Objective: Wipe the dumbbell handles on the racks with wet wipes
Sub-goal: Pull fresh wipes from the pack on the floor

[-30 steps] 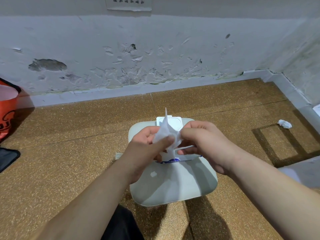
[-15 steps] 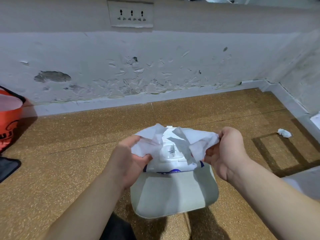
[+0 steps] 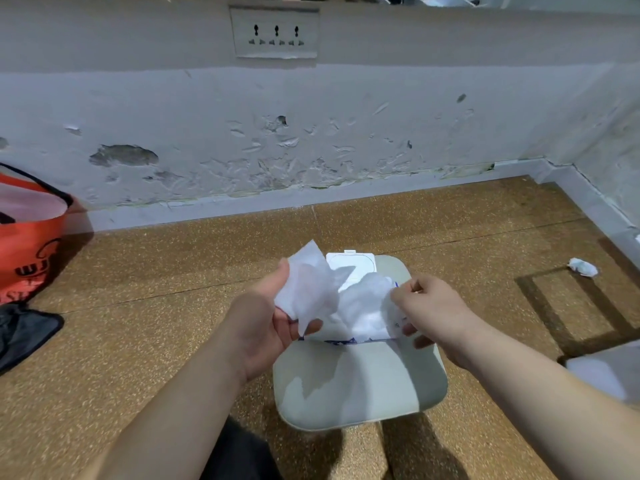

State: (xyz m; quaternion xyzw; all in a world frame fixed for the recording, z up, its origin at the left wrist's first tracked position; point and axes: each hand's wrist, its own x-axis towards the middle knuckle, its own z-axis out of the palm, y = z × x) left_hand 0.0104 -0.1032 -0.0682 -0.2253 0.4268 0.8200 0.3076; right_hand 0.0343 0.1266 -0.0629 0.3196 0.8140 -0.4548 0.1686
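A white wet wipe (image 3: 313,292), crumpled and partly unfolded, hangs between my two hands. My left hand (image 3: 261,318) pinches its left part between thumb and fingers. My right hand (image 3: 427,306) holds its right end with curled fingers. Just behind and below the wipe sits the wet wipe pack (image 3: 351,268), its white flip lid raised. The pack rests on a pale grey stool seat (image 3: 360,386) right under my hands. No dumbbells or racks are in view.
A brown speckled floor runs to a peeling grey wall with a socket panel (image 3: 276,33). An orange bag (image 3: 29,233) and a black item (image 3: 24,332) sit at the left. A crumpled wipe (image 3: 583,266) lies on the floor at the right.
The wipe was bunched between both hands over the pack, then pulled wide. Now my hands are closer together again and the left one has gathered more of the sheet. The view tilted up.
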